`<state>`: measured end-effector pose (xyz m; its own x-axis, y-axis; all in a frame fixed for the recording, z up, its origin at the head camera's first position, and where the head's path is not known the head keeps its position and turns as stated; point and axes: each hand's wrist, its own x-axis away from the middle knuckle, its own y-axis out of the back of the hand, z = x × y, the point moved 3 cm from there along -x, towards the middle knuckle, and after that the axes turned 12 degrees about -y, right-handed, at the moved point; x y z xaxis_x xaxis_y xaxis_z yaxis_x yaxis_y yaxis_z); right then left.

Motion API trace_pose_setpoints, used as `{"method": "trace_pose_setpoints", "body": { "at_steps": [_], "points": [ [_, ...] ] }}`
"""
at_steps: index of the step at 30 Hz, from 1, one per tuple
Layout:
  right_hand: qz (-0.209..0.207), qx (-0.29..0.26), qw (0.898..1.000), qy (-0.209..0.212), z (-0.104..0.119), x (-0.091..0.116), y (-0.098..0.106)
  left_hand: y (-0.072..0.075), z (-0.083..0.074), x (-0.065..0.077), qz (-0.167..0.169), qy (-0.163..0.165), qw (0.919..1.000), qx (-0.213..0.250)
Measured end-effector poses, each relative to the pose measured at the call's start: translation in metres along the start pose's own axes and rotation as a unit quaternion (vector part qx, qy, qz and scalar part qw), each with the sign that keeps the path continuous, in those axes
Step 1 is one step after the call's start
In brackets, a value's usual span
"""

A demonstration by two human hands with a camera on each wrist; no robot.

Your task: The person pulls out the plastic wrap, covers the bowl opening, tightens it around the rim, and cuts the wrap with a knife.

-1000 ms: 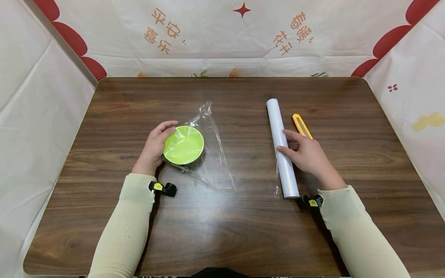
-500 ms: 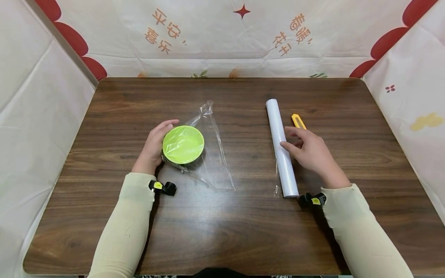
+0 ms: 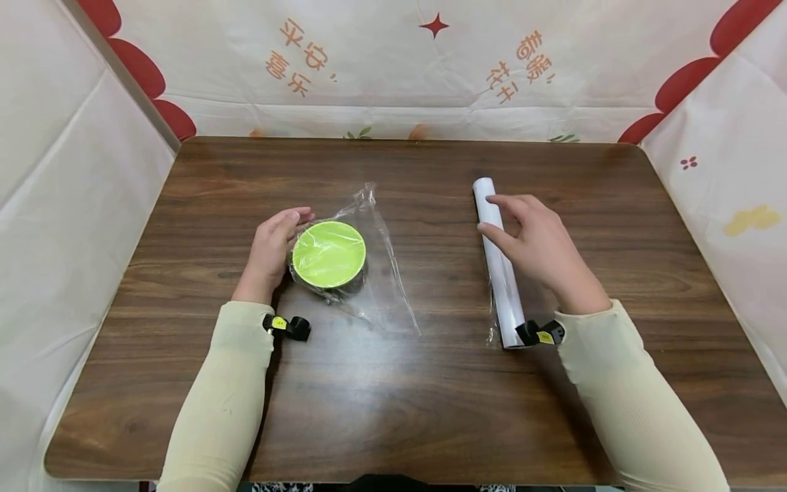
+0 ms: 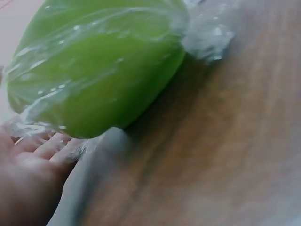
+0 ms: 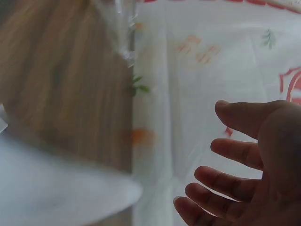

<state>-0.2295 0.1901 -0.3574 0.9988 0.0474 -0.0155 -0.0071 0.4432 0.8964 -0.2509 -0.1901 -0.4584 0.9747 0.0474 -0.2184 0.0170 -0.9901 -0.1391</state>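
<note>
A lime-green bowl [image 3: 329, 254] covered in clear plastic film [image 3: 389, 273] sits on the table left of centre; the film's loose part spreads out to the right. My left hand [image 3: 268, 249] is at the bowl's left side, its fingers fairly straight and right at the wrapped wall. In the left wrist view the palm [image 4: 28, 179] faces the bowl [image 4: 99, 66]. To the right lies a white roll of plastic wrap [image 3: 499, 273]. Over its upper part hovers my right hand [image 3: 541, 242], thumb and fingers spread with nothing between them, as the right wrist view also shows.
The dark wooden table [image 3: 393, 410] bears both things. A white printed cloth [image 3: 393, 82] hangs along its back and sides. The yellow cutter seen earlier is hidden behind the right hand and arm.
My right hand has come off the roll's middle and moved up and away along it, its fingers spreading and covering the yellow cutter. My left hand has eased slightly left from the bowl.
</note>
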Motion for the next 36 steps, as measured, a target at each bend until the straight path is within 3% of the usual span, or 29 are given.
{"method": "trace_pose_setpoints", "body": {
  "at_steps": [4,8,10,12,15,19,22,24,27,33,36],
  "points": [
    [0.006,-0.010,0.999,0.041,0.041,-0.013,0.003,0.009,-0.009,-0.005,-0.055,-0.018,0.9982,-0.017],
    [0.015,-0.007,0.996,0.088,0.088,-0.034,-0.004,0.011,-0.025,-0.006,-0.075,-0.051,0.9935,-0.069],
    [0.029,-0.006,0.994,0.106,0.108,-0.046,-0.015,0.008,-0.032,-0.005,-0.061,-0.050,0.9889,-0.126],
    [0.053,-0.007,0.991,0.120,0.123,-0.056,-0.031,0.000,-0.035,-0.003,-0.026,-0.042,0.9803,-0.191],
    [0.094,-0.017,0.986,0.138,0.137,-0.066,-0.061,-0.016,-0.037,0.000,0.040,-0.030,0.9579,-0.283],
    [0.147,-0.023,0.978,0.149,0.146,-0.072,-0.104,-0.034,-0.034,0.002,0.079,-0.032,0.9345,-0.346],
    [0.181,-0.026,0.972,0.147,0.148,-0.070,-0.132,-0.039,-0.026,0.007,0.079,-0.010,0.9285,-0.363],
    [0.201,-0.032,0.968,0.147,0.149,-0.066,-0.145,-0.039,-0.020,0.011,0.075,0.006,0.9283,-0.364],
    [0.216,-0.052,0.964,0.147,0.151,-0.060,-0.157,-0.036,-0.013,0.016,0.051,0.022,0.9357,-0.348],
    [0.228,-0.122,0.957,0.134,0.147,-0.059,-0.166,-0.023,-0.003,0.025,-0.046,0.046,0.9686,-0.240],
    [0.234,-0.143,0.955,0.117,0.143,-0.060,-0.169,-0.019,0.000,0.028,-0.074,0.066,0.9780,-0.183]
  ]
}}
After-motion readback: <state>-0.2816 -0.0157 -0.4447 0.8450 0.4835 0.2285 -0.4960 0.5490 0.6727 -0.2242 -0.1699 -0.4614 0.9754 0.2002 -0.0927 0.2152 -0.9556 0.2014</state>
